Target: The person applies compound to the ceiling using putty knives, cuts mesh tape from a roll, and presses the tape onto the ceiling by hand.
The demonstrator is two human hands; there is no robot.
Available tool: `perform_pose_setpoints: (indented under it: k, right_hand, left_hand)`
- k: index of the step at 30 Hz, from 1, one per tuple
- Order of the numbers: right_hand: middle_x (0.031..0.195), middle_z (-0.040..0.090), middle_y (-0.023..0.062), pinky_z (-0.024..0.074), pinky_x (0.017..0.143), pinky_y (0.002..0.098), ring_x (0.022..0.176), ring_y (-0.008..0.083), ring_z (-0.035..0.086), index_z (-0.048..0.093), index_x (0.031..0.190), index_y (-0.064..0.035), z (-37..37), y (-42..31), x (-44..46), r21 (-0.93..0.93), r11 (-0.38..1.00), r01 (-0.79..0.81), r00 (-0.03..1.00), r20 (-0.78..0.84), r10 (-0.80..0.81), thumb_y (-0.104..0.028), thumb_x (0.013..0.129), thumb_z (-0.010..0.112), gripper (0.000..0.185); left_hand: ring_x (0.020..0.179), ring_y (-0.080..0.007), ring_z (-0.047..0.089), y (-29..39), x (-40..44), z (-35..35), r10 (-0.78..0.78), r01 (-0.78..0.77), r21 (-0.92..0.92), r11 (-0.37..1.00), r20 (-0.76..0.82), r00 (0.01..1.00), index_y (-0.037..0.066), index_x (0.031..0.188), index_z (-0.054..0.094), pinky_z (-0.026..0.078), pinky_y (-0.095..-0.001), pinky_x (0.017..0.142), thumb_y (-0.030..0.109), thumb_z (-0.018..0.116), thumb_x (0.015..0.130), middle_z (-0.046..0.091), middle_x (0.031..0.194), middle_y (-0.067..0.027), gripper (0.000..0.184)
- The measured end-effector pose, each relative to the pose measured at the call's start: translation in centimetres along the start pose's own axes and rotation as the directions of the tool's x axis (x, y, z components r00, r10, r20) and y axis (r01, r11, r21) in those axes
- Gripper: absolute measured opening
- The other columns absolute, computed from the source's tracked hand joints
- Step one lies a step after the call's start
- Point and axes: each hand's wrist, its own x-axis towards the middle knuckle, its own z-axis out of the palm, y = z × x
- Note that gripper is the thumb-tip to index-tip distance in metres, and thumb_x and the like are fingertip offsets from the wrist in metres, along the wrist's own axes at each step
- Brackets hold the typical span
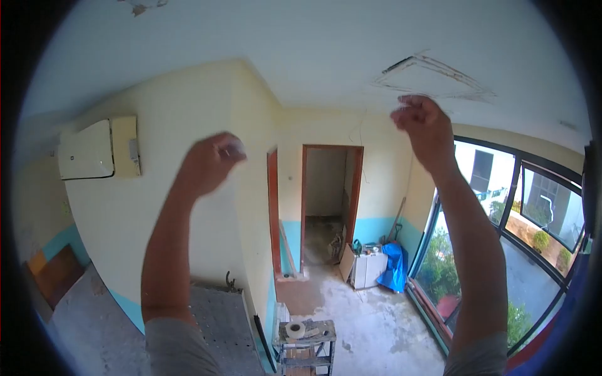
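Note:
Both my arms are raised toward the ceiling [326,56]. My left hand [210,161] is in front of the cream wall, its fingers curled together and slightly blurred; anything in them is too small or hidden to name. My right hand [425,128] is higher, just below a rectangular patch [439,74] outlined by rough brown and dark seams in the ceiling. Its fingers are bent in toward the thumb, and I cannot make out what they pinch. From this view I cannot tell whether the right fingertips touch the ceiling.
Below me, a worn stepladder [307,360] carries a roll of tape [295,329]. A dark slab [222,319] is by the wall on the left. Near the doorway [325,188] are a white cabinet [367,269] and a blue bag [393,266]. Windows [501,232] line the right; an air conditioner [88,150] hangs left.

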Motion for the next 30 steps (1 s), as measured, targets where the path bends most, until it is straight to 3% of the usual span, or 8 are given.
perform_pose_setpoints:
  k: [5, 8, 12, 14, 20, 24, 27, 30]
  right_hand:
    - [0.080, 0.069, 0.0026, 0.0499, 0.071, 0.0257, 0.073, 0.0109, 0.063, 0.071, 0.098, -0.0032, -0.8, -1.7, 9.3, 0.165, 0.961, 0.221, 0.969, -0.150, -0.196, -0.023, 0.084, 0.071, 0.024]
    - [0.080, 0.069, 0.0014, 0.0499, 0.069, 0.0266, 0.071, 0.0110, 0.062, 0.071, 0.097, -0.0034, -0.5, -4.5, 11.7, 0.161, 0.937, 0.309, 0.930, -0.259, -0.262, -0.027, 0.085, 0.070, 0.027]
    - [0.083, 0.071, 0.0019, 0.0518, 0.072, 0.0284, 0.076, 0.0142, 0.066, 0.072, 0.099, -0.0059, 0.1, -8.2, 12.9, 0.008, 0.951, 0.308, 0.909, -0.298, -0.292, -0.034, 0.084, 0.070, 0.032]
    - [0.084, 0.069, 0.0010, 0.0505, 0.073, 0.0256, 0.074, 0.0111, 0.063, 0.071, 0.099, -0.0044, 0.8, -9.3, 13.5, 0.083, 0.935, 0.346, 0.892, -0.338, -0.300, -0.032, 0.082, 0.075, 0.033]
    - [0.078, 0.067, -0.0009, 0.0494, 0.071, 0.0248, 0.072, 0.0081, 0.060, 0.070, 0.094, -0.0056, 2.0, -11.2, 14.5, -0.013, 0.944, 0.330, 0.851, -0.428, -0.304, -0.035, 0.078, 0.080, 0.034]
    - [0.079, 0.069, -0.0001, 0.0498, 0.074, 0.0263, 0.075, 0.0100, 0.062, 0.072, 0.094, -0.0057, 2.4, -11.6, 14.8, -0.053, 0.942, 0.330, 0.831, -0.456, -0.317, -0.038, 0.079, 0.078, 0.037]
    - [0.074, 0.065, 0.0065, 0.0467, 0.060, 0.0316, 0.064, 0.0158, 0.056, 0.065, 0.081, -0.0003, 2.5, -13.2, 13.8, -0.214, 0.916, 0.340, 0.786, -0.470, -0.402, -0.018, 0.084, 0.073, 0.019]
    - [0.068, 0.063, 0.0069, 0.0474, 0.063, 0.0321, 0.064, 0.0162, 0.054, 0.066, 0.076, -0.0011, 2.7, -13.5, 14.4, -0.281, 0.904, 0.322, 0.765, -0.486, -0.423, -0.019, 0.086, 0.072, 0.021]
  left_hand:
    - [0.083, -0.0189, 0.065, 0.0, 5.7, -8.7, 0.081, -0.046, 0.133, 0.990, -0.270, 0.960, 0.006, 0.103, 0.068, 0.051, -0.0337, 0.079, 0.022, 0.071, 0.085, 0.071, 0.092, -0.0082, 0.024]
    - [0.081, -0.0151, 0.063, -0.3, 8.4, -12.6, 0.113, -0.123, 0.002, 0.992, -0.403, 0.908, 0.005, 0.102, 0.068, 0.049, -0.0300, 0.077, 0.027, 0.071, 0.086, 0.071, 0.091, -0.0056, 0.028]
    - [0.074, -0.0104, 0.057, 0.7, 10.1, -16.1, 0.055, -0.098, -0.044, 0.994, -0.571, 0.819, 0.003, 0.100, 0.068, 0.046, -0.0256, 0.071, 0.030, 0.072, 0.086, 0.066, 0.081, -0.0010, 0.030]
    - [0.067, -0.0075, 0.050, 1.1, 10.7, -17.1, -0.012, -0.080, -0.119, 0.990, -0.624, 0.781, 0.005, 0.098, 0.068, 0.044, -0.0230, 0.067, 0.029, 0.073, 0.086, 0.060, 0.074, 0.0023, 0.028]
    - [0.069, -0.0083, 0.053, -0.9, 13.7, -18.8, 0.007, -0.268, -0.256, 0.929, -0.711, 0.703, 0.003, 0.099, 0.068, 0.045, -0.0240, 0.067, 0.030, 0.072, 0.087, 0.062, 0.077, 0.0017, 0.030]
    - [0.071, -0.0103, 0.057, -1.2, 14.3, -19.2, 0.016, -0.215, -0.156, 0.964, -0.775, 0.632, 0.002, 0.105, 0.067, 0.047, -0.0246, 0.069, 0.032, 0.074, 0.086, 0.065, 0.081, 0.0001, 0.037]
    - [0.072, -0.0112, 0.059, -1.3, 14.5, -19.4, 0.010, -0.159, -0.097, 0.982, -0.825, 0.566, 0.001, 0.108, 0.068, 0.048, -0.0255, 0.070, 0.034, 0.074, 0.084, 0.068, 0.084, -0.0012, 0.041]
    - [0.076, -0.0138, 0.061, -1.9, 15.0, -20.0, 0.043, -0.108, -0.015, 0.994, -0.856, 0.516, 0.003, 0.108, 0.068, 0.049, -0.0282, 0.073, 0.036, 0.075, 0.083, 0.069, 0.088, -0.0025, 0.043]
